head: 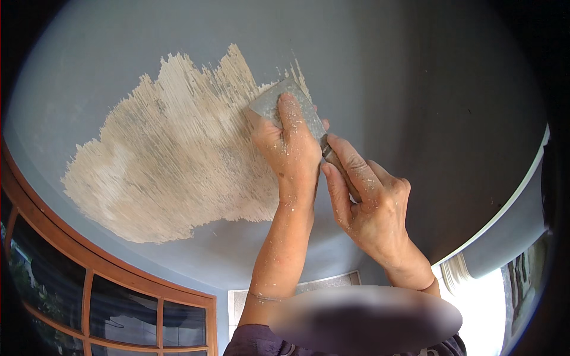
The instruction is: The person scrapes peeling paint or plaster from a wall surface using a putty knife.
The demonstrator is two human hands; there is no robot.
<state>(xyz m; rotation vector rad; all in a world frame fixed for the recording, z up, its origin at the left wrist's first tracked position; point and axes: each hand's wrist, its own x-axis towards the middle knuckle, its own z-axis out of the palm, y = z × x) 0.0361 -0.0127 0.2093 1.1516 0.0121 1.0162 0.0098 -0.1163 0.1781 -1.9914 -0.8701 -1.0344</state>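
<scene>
Both my hands are on a scraper with a broad flat metal blade (266, 102), its far edge at the border of a rough beige stripped patch (178, 147) in a grey painted surface (356, 58). My left hand (296, 147) grips the blade, thumb flat on the near face and fingers wrapped behind it. My right hand (372, 191) holds the handle (340, 167) between thumb and fingers, index finger stretched along it. Pale flakes and dust dot both hands and my left forearm. Whether the blade is touching the surface is hard to tell.
Brown wood-framed glass panes (124, 313) curve along the lower left. A pale curved edge (503, 209) bounds the dark side of the surface at right, above a bright opening (476, 307). A blurred oval covers part of the view over a purple garment (254, 340).
</scene>
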